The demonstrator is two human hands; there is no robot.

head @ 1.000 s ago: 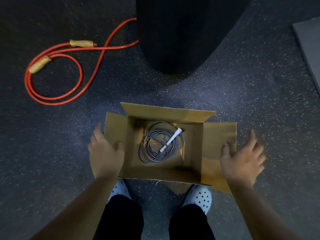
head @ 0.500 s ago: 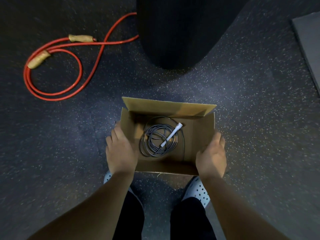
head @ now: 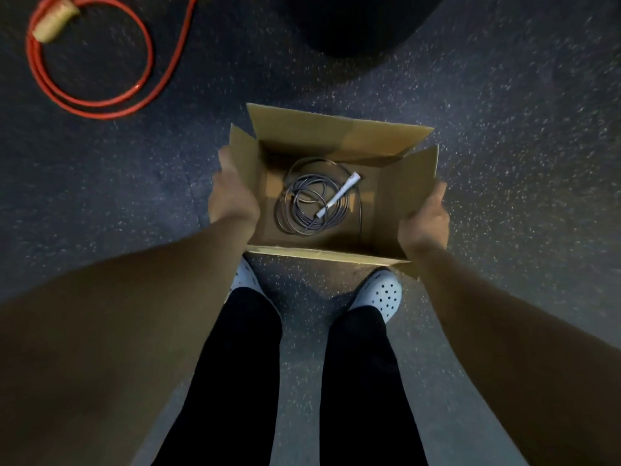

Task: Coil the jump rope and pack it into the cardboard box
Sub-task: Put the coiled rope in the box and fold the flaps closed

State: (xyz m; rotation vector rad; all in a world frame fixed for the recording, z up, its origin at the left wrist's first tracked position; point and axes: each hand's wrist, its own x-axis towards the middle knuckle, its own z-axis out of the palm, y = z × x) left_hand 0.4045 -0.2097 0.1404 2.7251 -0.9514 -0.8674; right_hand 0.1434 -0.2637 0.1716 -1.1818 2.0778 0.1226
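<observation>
inside cardboard box (head: 396, 200), seemingly coiled jump rope (head: 311, 210)

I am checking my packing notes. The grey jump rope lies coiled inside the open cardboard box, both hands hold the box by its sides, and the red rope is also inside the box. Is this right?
Not quite. The red rope is not in the cardboard box; the head view shows it on the floor to the box's far left. The rest holds: the grey jump rope lies coiled inside, and the left hand and right hand hold the box's sides.

The jump rope (head: 311, 205) lies coiled in the cardboard box (head: 336, 136), with another rope (head: 100, 79) on the floor (head: 504, 129) far to its left.
</observation>
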